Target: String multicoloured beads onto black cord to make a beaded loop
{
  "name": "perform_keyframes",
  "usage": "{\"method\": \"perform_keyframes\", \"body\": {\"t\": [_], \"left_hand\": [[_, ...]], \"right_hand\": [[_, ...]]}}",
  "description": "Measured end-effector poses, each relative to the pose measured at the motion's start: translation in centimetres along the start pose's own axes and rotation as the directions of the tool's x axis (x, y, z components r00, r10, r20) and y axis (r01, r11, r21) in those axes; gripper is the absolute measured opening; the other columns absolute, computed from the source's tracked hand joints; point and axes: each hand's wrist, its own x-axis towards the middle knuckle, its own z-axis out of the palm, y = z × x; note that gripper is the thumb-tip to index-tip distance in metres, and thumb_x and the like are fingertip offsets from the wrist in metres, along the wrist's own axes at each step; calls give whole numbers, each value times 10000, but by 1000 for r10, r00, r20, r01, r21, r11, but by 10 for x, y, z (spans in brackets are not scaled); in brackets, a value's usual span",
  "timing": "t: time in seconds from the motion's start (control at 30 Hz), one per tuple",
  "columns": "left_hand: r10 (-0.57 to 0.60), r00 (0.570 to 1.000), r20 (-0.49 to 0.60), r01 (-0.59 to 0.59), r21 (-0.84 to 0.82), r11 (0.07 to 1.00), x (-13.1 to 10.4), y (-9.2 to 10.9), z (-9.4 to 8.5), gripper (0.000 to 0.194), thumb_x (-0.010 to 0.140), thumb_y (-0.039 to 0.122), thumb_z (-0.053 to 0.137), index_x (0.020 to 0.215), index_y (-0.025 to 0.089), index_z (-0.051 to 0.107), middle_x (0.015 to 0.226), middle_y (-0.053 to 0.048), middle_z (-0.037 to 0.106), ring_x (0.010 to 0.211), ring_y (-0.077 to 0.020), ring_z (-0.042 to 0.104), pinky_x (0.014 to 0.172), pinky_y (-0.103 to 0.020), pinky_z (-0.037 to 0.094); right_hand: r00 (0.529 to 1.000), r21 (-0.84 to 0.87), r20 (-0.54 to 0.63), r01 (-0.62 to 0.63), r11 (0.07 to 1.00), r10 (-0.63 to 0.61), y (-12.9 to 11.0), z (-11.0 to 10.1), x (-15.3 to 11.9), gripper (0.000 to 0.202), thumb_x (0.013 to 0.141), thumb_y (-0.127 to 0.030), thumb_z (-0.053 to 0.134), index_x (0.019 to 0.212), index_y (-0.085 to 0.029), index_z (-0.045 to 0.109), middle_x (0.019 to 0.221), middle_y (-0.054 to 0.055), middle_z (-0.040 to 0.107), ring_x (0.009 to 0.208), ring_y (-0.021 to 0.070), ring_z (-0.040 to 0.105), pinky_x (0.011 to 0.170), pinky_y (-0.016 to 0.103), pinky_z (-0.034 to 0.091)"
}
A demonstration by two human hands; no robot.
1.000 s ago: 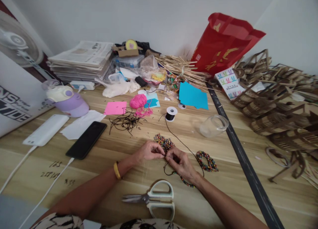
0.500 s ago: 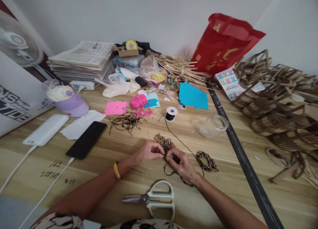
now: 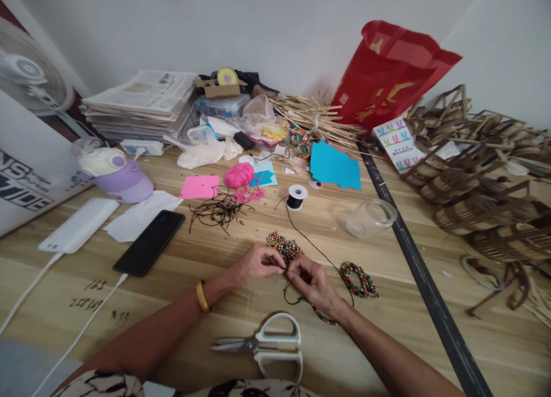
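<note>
Left hand [image 3: 257,262]: fingers pinched shut, hold unclear. Right hand [image 3: 314,282]: fingers closed on cord [image 3: 287,299]. Loosened pinch could let strung beads [image 3: 322,316] slide off.

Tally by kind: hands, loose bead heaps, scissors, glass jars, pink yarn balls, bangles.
Hands (left hand, right hand): 2
Loose bead heap: 1
Scissors: 1
Glass jar: 1
Pink yarn ball: 1
Bangle: 1
Total: 7

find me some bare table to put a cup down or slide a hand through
Bare wood lies between the phone, black cord scraps and left hand; another patch between the bead coil, right forearm and dark strip. Crowded: along the wall, among the baskets, and around the loose beads.
</note>
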Motion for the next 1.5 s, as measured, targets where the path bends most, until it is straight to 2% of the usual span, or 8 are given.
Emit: {"method": "perform_keyframes", "body": {"t": [0.9, 1.27, 1.5], "left_hand": [[57, 998, 39, -60, 78, 995, 1, -1, 1, 82, 661, 143, 677, 734, 111, 695, 715, -40, 687, 647, -115, 596, 645, -209, 472], [27, 999, 18, -27, 6, 1000, 0, -1, 6, 94, 640, 130, 684, 722, 98, 651, 681, -24, 645, 630, -100, 566, 618, -196, 444], [16, 1000, 14, -15, -58, 998, 2, -6, 6, 199, 604, 229, 754, 687, 103, 624, 650, -5, 625, 600, -88, 547, 594, -194, 427]], "right_hand": [[1000, 4, -4, -6, 1000, 6, 1, 0, 0, 194, 889, -310, 524, 763, -166, 554, 682, 4, 505, 621, 127, 457, 568, 232, 365], [1000, 6, 14, 22, 1000, -22, 2, 1, 0, 191, 893, -309, 526, 765, -170, 553, 672, -1, 495, 617, 126, 450, 571, 232, 359], [1000, -2, 4, 17, 1000, -17, -1, 0, 1, 231, 885, -347, 537, 742, -167, 561, 658, -3, 502, 608, 122, 456, 563, 224, 363]]}}
